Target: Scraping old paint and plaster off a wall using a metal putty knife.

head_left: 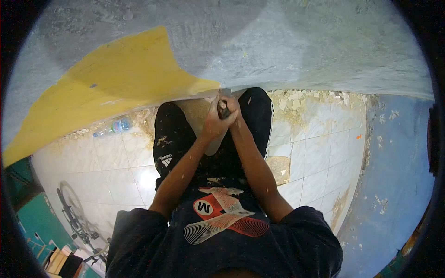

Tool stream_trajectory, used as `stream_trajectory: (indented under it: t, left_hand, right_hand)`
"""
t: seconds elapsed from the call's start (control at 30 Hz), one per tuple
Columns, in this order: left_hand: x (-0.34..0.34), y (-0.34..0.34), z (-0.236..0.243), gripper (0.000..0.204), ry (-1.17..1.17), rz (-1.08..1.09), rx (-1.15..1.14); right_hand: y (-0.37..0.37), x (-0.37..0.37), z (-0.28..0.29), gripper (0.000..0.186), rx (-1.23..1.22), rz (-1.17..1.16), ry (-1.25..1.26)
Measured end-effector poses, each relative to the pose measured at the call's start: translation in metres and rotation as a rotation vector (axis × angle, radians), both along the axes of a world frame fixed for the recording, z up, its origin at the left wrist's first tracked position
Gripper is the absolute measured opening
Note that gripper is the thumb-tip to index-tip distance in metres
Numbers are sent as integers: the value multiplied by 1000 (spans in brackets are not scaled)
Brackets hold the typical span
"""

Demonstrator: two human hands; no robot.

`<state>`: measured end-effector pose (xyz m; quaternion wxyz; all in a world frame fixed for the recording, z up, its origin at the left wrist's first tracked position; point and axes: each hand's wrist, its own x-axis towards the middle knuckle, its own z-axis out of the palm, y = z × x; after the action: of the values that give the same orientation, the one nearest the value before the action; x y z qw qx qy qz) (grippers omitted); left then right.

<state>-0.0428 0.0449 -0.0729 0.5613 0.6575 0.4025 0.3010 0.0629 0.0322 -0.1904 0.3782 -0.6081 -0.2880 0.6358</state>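
Note:
Both hands come together between my knees, low against the wall. They are wrapped round the dark handle of a scraper (pixel 225 92), whose flat grey blade points at the wall by the lower tip of a yellow paint patch (pixel 125 65). My left hand (pixel 212 123) closes on the handle from the left and below. From the right, my right hand (pixel 232 107) grips it nearer the blade. Fingers hide most of the handle. Bare grey plaster (pixel 213 41) surrounds the yellow patch above and to the right. Pale flecks stick to my forearms and dark trousers.
Paint flakes (pixel 296 104) lie along the wall's foot on white floor tiles (pixel 320 143). A clear plastic bottle (pixel 112 128) lies at the left by the wall. A blue side wall (pixel 398 176) rises at the right. A bicycle (pixel 79 222) is at the lower left.

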Motion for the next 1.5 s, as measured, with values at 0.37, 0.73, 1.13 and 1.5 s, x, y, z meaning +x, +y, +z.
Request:
stream_trajectory:
  t: [0.37,0.73,1.13,1.5]
  left_hand:
    - [-5,-10,-14,73,-2,-3,-43]
    - [-5,-4,-12,72,-66,-71,-150]
    - [-5,-5,-47,69,5,-107,-14]
    - [-2,-5,-53,71,-60,-5,-112]
  right_hand:
    - [-1,-11,34,24,19,-511,411]
    - [-5,-12,36,21,445,-163,-363]
    - [22,-3,-41,28,240,-32,-537]
    - [17,-4,-30,16,50,-275,21]
